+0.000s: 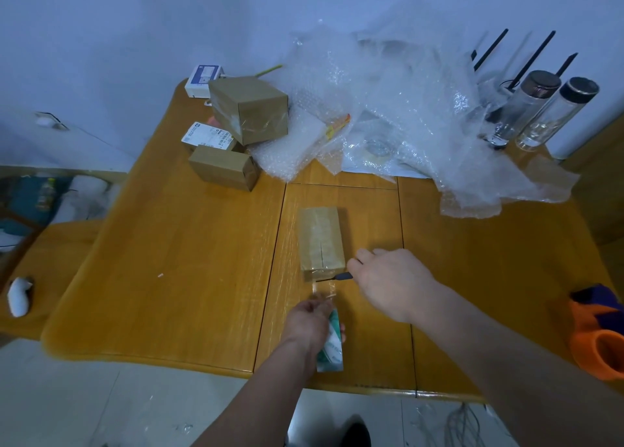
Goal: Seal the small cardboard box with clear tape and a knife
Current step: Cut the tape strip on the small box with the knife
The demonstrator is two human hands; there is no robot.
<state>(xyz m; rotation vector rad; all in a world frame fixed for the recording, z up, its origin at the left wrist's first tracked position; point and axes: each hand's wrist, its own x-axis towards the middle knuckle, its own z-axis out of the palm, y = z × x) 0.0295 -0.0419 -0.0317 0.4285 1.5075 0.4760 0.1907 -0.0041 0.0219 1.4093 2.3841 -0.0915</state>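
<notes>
The small cardboard box (321, 240) lies on the wooden table (175, 278), its long side running away from me, with clear tape over its top seam. My left hand (312, 321) grips the roll of clear tape (332, 343) just in front of the box. A strip of tape (323, 289) stretches from the roll to the box's near end. My right hand (391, 283) holds a small knife (339, 277), and the dark blade lies across the strip at the box's near edge.
Two taped boxes (250, 109) (224, 167) and a labelled one stand at the back left. A heap of bubble wrap (398, 115) covers the back middle. Glass bottles (526, 109) stand at the back right. An orange object (597, 342) sits at the right edge.
</notes>
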